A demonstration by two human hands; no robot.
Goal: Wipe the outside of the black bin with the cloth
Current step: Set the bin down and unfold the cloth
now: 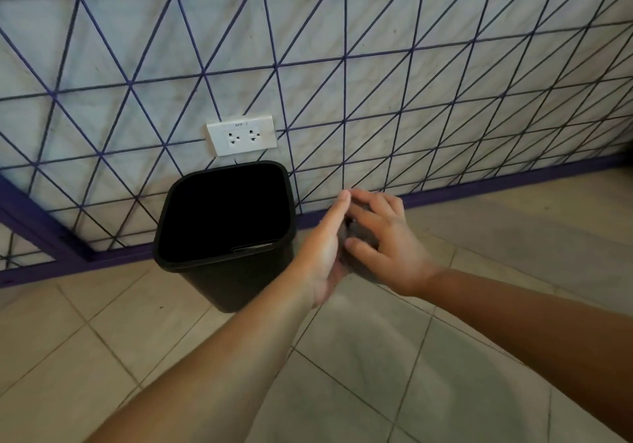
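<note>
The black bin (pixel 239 283) stands open-topped on the tiled floor against the wall, and its inside looks dark. Just right of it my two hands meet in the air, apart from the bin. My left hand (pixel 322 250) is held flat with straight fingers, its palm turned toward the right hand. My right hand (pixel 390 247) curls its fingers over a small dark grey cloth (pixel 359 229), which is bunched between the two palms. Most of the cloth is hidden by the fingers.
A white double wall socket (pixel 241 136) sits right above the bin. The wall carries a purple line pattern and a purple skirting (pixel 513 182). Beige floor tiles (pixel 376 357) spread out in front and to the right.
</note>
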